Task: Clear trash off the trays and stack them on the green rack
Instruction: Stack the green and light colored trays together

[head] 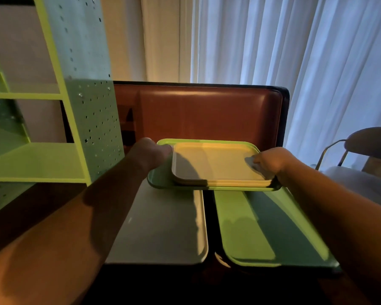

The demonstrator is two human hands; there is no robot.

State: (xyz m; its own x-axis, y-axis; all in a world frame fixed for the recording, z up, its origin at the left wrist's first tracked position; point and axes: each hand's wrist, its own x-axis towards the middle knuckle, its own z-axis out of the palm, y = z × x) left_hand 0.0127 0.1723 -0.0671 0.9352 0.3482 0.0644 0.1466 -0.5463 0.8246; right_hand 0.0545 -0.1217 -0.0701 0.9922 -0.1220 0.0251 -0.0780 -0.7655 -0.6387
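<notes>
Cream trays (216, 164) sit stacked on a larger green tray (161, 179), which we hold above the table. Our left hand (150, 154) and right hand (271, 160) curl fingers round its ends. At nine o'clock stands the green rack (53, 159).

Green rack (79, 119) blocks left; booth backrest (207, 113) ahead.

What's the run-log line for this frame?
phase: carrying | left hand: grips tray stack | right hand: grips tray stack | green rack: left | table: two trays remain
</notes>
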